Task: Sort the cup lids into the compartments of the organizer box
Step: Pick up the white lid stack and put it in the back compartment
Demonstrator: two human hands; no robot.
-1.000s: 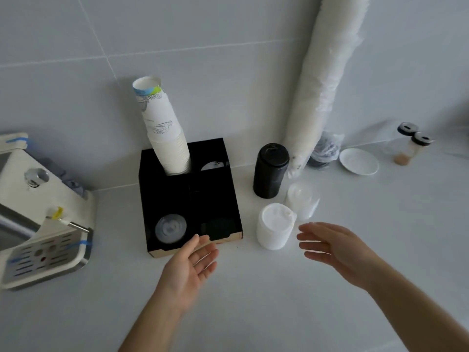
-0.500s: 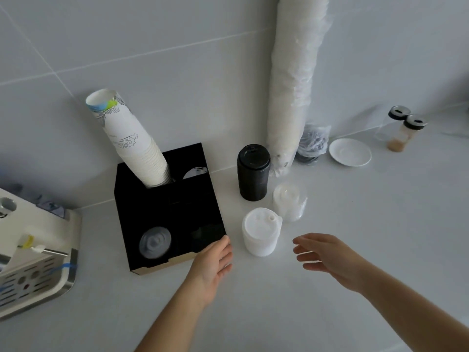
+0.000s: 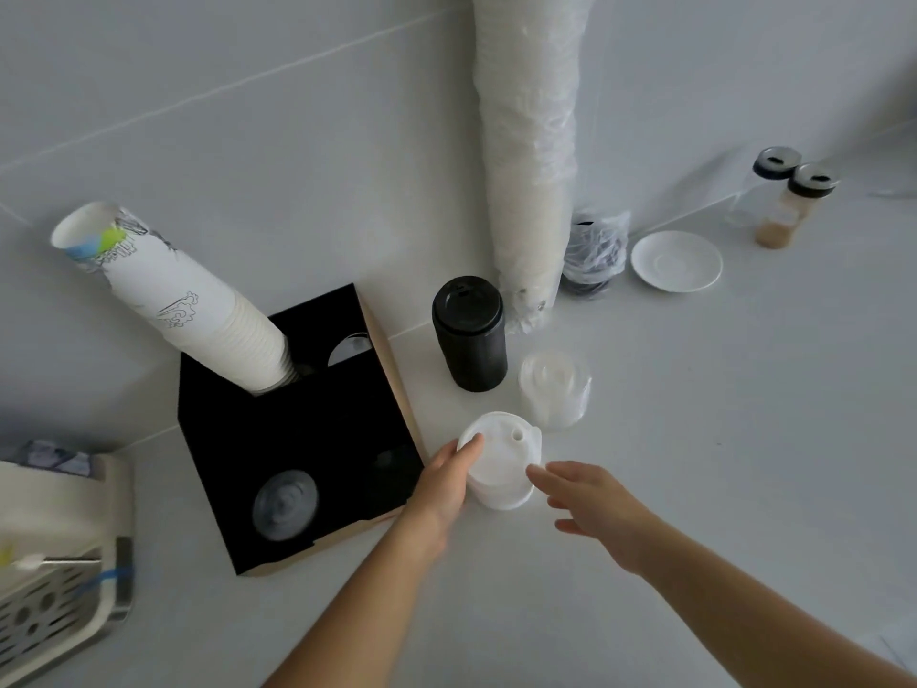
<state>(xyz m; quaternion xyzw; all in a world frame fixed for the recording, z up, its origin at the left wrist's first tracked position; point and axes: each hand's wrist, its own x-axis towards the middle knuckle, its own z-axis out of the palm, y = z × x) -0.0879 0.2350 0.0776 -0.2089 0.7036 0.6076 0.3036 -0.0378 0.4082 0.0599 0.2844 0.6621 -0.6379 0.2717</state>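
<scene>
We see a stack of white lids upright beside the black organizer box, with clear lids behind.

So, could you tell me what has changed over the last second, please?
Both hands have closed in on the white lid stack: the left hand left the organizer box and now touches the stack's left side, and the right hand reaches its right edge. No full grip shows yet. The stacks and box have not moved.
</scene>
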